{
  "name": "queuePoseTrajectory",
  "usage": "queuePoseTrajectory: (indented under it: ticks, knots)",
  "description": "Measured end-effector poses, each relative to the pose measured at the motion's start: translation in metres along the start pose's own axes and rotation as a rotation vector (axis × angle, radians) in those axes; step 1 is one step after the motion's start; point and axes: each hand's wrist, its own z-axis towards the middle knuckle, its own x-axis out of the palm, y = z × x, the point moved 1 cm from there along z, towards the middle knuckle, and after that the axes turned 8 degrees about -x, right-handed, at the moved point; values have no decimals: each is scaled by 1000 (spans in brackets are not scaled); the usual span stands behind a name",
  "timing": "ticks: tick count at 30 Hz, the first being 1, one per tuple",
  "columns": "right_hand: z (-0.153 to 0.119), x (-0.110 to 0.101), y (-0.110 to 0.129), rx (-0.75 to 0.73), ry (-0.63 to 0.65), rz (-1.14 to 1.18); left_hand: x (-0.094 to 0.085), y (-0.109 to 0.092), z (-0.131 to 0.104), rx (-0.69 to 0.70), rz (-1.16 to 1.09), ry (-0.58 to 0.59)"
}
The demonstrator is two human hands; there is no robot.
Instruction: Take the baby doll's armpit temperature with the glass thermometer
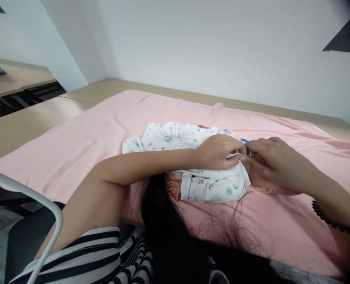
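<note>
A baby doll lies on its back, its head (262, 183) towards the right, dressed in a white printed romper (215, 189). My left hand (220, 152) reaches across the doll's body and pinches the white edge of the romper near the neck. Against its fingertips, my right hand (274, 159) is closed in a pinch at the same neck edge, over the doll's face. Most of the face is hidden behind that hand. One doll hand (174, 190) sticks out of the nearer sleeve. A small blue strip (245, 140) shows just behind my fingers.
A pink blanket (98, 134) with wrinkles covers much of the wooden table (45, 122), which stands against a white wall. Long dark hair (163, 221) hangs down over the near edge. A curved white bar (52, 213) is at the lower left, beside a dark chair.
</note>
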Motion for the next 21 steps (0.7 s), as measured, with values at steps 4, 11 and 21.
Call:
queuePoseTrajectory:
  ticks: [4,11,21]
  knots:
    - [0,0,5,4,2,3,1,0,-1,38,30,-18]
    - [2,0,11,-3,-5,-43,1,-2,-1,35,17,-21]
    - [4,-3,18,3,30,-83,0,-4,-2,6,52,-4]
